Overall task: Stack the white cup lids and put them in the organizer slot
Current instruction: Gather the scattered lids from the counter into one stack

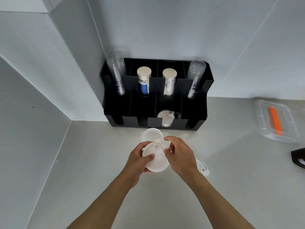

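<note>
Both hands, left hand (138, 160) and right hand (180, 155), hold one white lid (156, 160) over the grey desk (82, 162), in front of the black organizer (156, 90). Another lid (165, 118) sits inside its front slot. White walls (165, 27) meet behind the organizer.

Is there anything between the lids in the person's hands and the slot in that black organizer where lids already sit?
One loose lid lies on the counter, between the held lids and the lid slot. Lifting the stack over it should clear it. The slot's top looks open.
</note>
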